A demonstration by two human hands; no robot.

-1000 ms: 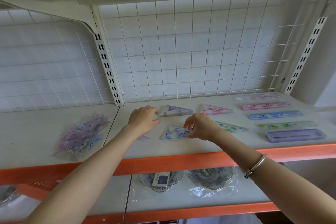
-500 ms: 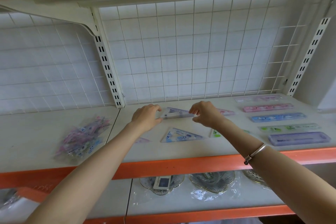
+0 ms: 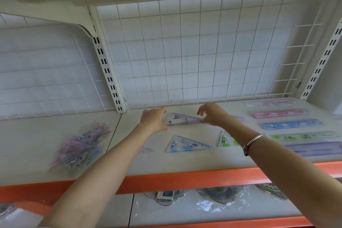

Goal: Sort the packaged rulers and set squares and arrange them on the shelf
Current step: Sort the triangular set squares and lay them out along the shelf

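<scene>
A purple set square (image 3: 182,119) lies near the back of the white shelf (image 3: 185,163). My left hand (image 3: 153,120) pinches its left end between thumb and fingers, and my right hand (image 3: 212,114) pinches its right tip. In front of it lie a blue set square (image 3: 186,144) and a green set square (image 3: 228,139), partly hidden by my right forearm. A pink set square (image 3: 239,118) peeks out behind my right hand. Several rulers lie in a column at the right: pale pink (image 3: 270,102), pink (image 3: 280,113), blue (image 3: 291,124), green (image 3: 303,136), purple (image 3: 314,149).
A heap of packaged rulers and set squares (image 3: 81,146) sits on the left shelf section. A small pink piece (image 3: 145,149) lies by my left forearm. Wire grid panel (image 3: 194,52) closes the back. Wrapped glass dishes (image 3: 220,193) stand on the lower shelf.
My right hand left the blue set square and moved back to the purple one's right tip. My left hand stayed at its left end.
</scene>
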